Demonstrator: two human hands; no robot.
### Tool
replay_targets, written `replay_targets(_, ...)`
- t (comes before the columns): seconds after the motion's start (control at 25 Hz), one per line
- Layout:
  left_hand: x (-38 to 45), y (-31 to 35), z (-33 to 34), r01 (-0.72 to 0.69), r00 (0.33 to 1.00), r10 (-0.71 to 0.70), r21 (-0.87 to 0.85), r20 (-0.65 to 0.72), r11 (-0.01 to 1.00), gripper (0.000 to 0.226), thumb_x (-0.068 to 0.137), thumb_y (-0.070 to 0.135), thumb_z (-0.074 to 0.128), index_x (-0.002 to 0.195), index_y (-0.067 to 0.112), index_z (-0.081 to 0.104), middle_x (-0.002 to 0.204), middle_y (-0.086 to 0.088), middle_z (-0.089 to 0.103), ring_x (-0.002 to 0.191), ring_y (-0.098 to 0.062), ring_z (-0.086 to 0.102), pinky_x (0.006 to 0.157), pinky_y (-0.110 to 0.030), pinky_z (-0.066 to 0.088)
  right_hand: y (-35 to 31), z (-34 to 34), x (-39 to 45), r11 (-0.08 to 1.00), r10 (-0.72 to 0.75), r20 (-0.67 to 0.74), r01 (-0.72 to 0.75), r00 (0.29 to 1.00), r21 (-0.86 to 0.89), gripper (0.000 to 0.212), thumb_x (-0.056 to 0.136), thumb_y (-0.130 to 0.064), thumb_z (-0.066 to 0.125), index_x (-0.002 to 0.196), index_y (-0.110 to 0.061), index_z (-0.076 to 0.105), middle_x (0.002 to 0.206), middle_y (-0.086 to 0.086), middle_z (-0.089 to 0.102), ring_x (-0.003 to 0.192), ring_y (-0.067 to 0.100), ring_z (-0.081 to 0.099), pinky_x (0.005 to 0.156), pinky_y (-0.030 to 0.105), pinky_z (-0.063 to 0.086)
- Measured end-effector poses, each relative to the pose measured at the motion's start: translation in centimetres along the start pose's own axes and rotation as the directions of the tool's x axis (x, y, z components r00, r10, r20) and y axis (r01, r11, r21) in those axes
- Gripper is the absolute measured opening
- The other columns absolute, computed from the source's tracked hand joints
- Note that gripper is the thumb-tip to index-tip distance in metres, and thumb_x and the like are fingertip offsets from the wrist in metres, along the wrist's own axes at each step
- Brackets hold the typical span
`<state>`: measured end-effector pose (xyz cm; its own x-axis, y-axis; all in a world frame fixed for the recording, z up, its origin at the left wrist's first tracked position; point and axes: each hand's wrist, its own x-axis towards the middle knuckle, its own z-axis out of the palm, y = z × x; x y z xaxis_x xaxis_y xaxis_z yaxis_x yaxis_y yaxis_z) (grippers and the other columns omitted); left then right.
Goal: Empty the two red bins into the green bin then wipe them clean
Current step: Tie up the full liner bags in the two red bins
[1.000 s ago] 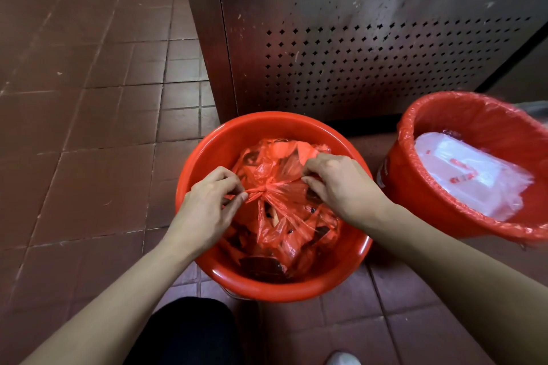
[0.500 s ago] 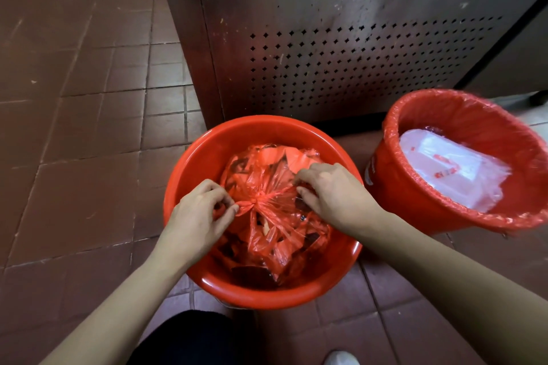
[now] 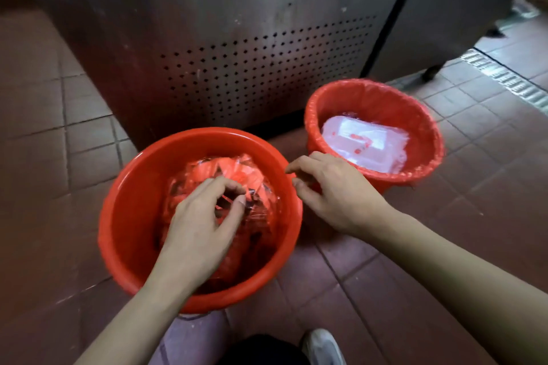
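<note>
Two red bins [image 3: 124, 216], blurred bag [image 3: 261, 187] contents unclear, left fingers [image 3: 225, 187] half-hidden

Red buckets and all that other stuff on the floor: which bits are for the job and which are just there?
For the job:
near red bin
tied red bag inside it
far red bin, lined with a red bag
white plastic packaging in it
left hand, fingers curled on the bag
right hand, holding nothing

Just there:
steel cabinet
floor drain grate
white shoe
</note>
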<state>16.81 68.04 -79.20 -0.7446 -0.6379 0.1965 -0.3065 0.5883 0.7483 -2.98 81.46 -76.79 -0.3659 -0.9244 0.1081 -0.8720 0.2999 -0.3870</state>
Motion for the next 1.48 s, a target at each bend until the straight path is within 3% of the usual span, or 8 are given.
replay_targets(0.2,0.2,5.8,1.9,-0.072,0.995,0.08,-0.115,0.065,0.991,0.012,0.094,0.017,0.066,0.097,0.028,0.069,0.095,0.02,0.069,0.093,0.004,0.062,0.081,-0.002,0.038,2.5,-5.6,-5.8,0.981,0.191,-0.123,-0.186,0.974,0.047,0.02,0.094,-0.023,0.06,0.111,-0.027,0.069,0.092,-0.004,0.064,0.082,0.011,0.059,0.08,0.035,0.049)
replay_targets(0.4,0.4,10.4,5.0,-0.085,0.989,0.098,-0.124,0.108,0.989,0.011,0.095,0.021,0.065,0.096,0.031,0.067,0.087,0.021,0.068,0.072,-0.003,0.063,0.064,-0.014,0.042,7.3,-9.4,-9.8,0.956,0.291,-0.228,-0.275,0.929,0.1,0.018,0.094,-0.02,0.061,0.108,-0.027,0.072,0.088,-0.015,0.062,0.079,0.001,0.056,0.078,0.024,0.045)
replay_targets(0.48,0.8,11.9,7.1,-0.088,0.991,0.097,-0.099,0.097,0.991,0.011,0.095,0.022,0.065,0.096,0.032,0.067,0.09,0.023,0.068,0.075,-0.007,0.064,0.063,-0.017,0.043,10.4,-10.6,-10.8,0.95,0.308,-0.263,-0.283,0.914,0.129,0.019,0.093,-0.02,0.061,0.106,-0.029,0.072,0.089,-0.014,0.065,0.082,0.002,0.058,0.08,0.022,0.045)
replay_targets(0.8,4.4,20.3,18.8,-0.055,0.997,0.054,0.013,0.062,0.998,0.013,0.094,0.014,0.067,0.094,0.028,0.069,0.078,0.014,0.069,0.051,0.003,0.051,0.051,-0.006,0.033,26.9,-14.0,-12.8,0.921,0.349,-0.346,-0.25,0.871,0.301,0.016,0.094,-0.021,0.063,0.102,-0.031,0.073,0.089,-0.011,0.069,0.079,0.007,0.061,0.077,0.021,0.046)
replay_targets(1.08,8.9,23.8,23.5,0.078,0.997,-0.08,0.122,0.016,0.99,0.012,0.094,0.02,0.067,0.096,0.032,0.069,0.081,0.01,0.071,0.071,-0.012,0.064,0.064,-0.018,0.045,36.0,-15.8,-9.8,0.863,0.382,-0.307,-0.218,0.872,0.456,0.017,0.094,-0.015,0.063,0.098,-0.027,0.074,0.087,-0.014,0.071,0.08,-0.003,0.061,0.074,0.005,0.04)
replay_targets(1.2,10.3,23.6,22.8,0.134,0.991,-0.137,0.165,0.007,0.977,0.013,0.093,0.019,0.068,0.096,0.033,0.068,0.085,0.016,0.071,0.079,-0.007,0.066,0.069,-0.013,0.044,37.1,-16.6,-7.0,0.847,0.382,-0.258,-0.224,0.888,0.483,0.017,0.094,-0.014,0.063,0.094,-0.026,0.074,0.081,-0.014,0.071,0.076,-0.002,0.062,0.07,0.009,0.044)
replay_targets(1.32,12.1,22.0,21.9,0.176,0.984,-0.171,0.15,-0.043,0.973,0.016,0.093,0.017,0.067,0.095,0.033,0.068,0.084,0.015,0.072,0.081,-0.006,0.067,0.075,-0.019,0.048,38.1,-16.6,-4.3,0.849,0.374,-0.24,-0.226,0.896,0.478,0.015,0.093,-0.017,0.063,0.093,-0.028,0.074,0.076,-0.015,0.07,0.073,-0.002,0.061,0.069,0.015,0.046)
replay_targets(1.48,14.3,17.2,21.6,0.264,0.951,-0.246,0.078,-0.185,0.961,0.017,0.096,0.015,0.063,0.096,0.032,0.067,0.085,0.012,0.072,0.082,-0.005,0.067,0.072,-0.012,0.047,39.0,-15.0,0.4,0.865,0.392,-0.205,-0.283,0.897,0.414,0.015,0.092,-0.02,0.063,0.092,-0.029,0.074,0.072,-0.015,0.069,0.069,0.001,0.062,0.072,0.028,0.051)
